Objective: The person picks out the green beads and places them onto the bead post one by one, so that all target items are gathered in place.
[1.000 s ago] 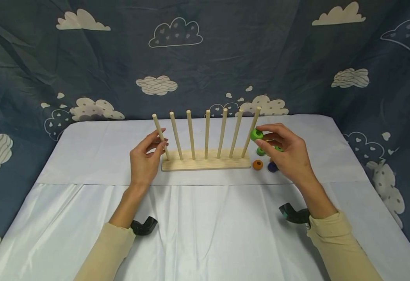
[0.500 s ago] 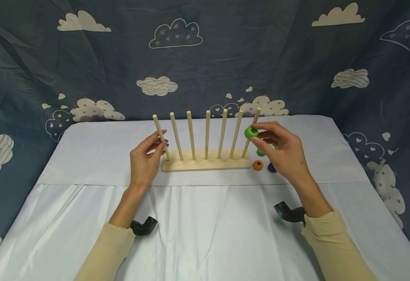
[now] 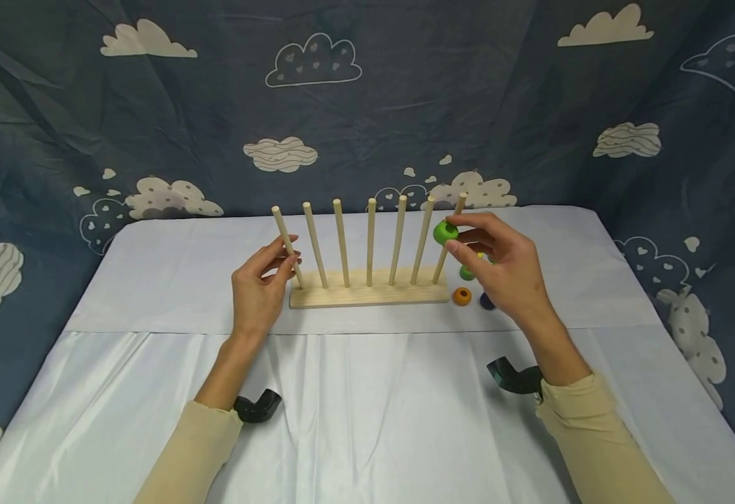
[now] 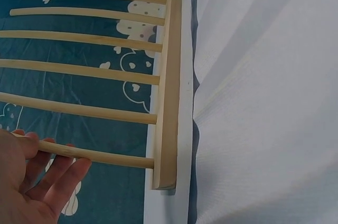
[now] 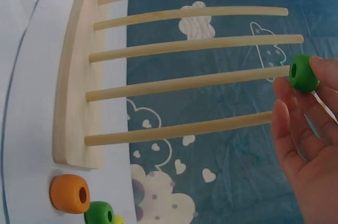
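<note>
A wooden rack with a flat base [image 3: 367, 297] and several upright pegs stands on the white cloth. My left hand [image 3: 256, 283] pinches the leftmost peg [image 4: 116, 159] between thumb and fingers. My right hand [image 3: 502, 266] holds a green bead [image 3: 445, 232] between thumb and forefinger, near the right end of the rack. In the right wrist view the bead's hole [image 5: 294, 73] faces the tip of the second peg from the right [image 5: 211, 82]. The bead overlaps the tip there. The pegs carry no beads.
Right of the base lie an orange bead [image 3: 462, 296], another green bead [image 3: 466, 273], a dark blue bead [image 3: 486, 302] and a bit of yellow [image 5: 119, 220]; my right hand partly covers this group. A dark cloud-print curtain [image 3: 367, 126] hangs behind the table.
My right hand has moved left and slightly up with the green bead, from beside the rightmost peg to between the last two pegs. The left hand stays on its peg.
</note>
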The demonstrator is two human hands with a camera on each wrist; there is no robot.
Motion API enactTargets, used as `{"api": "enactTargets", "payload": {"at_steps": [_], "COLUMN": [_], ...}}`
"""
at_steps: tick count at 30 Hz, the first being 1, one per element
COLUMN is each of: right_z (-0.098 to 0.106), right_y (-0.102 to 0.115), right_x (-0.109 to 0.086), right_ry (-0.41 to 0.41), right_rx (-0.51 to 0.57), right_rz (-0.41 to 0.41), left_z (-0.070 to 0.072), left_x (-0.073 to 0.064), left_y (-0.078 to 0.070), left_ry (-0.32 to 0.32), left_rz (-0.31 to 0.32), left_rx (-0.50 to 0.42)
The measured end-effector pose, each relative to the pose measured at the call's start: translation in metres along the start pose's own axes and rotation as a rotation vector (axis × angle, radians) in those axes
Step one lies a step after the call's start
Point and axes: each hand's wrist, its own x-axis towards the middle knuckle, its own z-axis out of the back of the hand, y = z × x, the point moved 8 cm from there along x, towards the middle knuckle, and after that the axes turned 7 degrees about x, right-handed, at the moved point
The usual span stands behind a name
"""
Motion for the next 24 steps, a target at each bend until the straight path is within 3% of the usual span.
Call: {"api": "enactTargets", "payload": {"at_steps": [6, 24], "right_z": [0.002, -0.012], "right_y": [-0.001, 0.013], "right_x": [0.002, 0.014], "right_ry": [-0.013, 0.024], "right_rx": [0.008, 0.084], "right_rz": [-0.016, 0.054], "left_z": [0.0, 0.0], "left_x": [-0.001, -0.001], "left_y": [0.0, 0.001], "left_ry": [0.0, -0.003], "left_rz": [-0.002, -0.002], "left_rx": [0.001, 0.023]}}
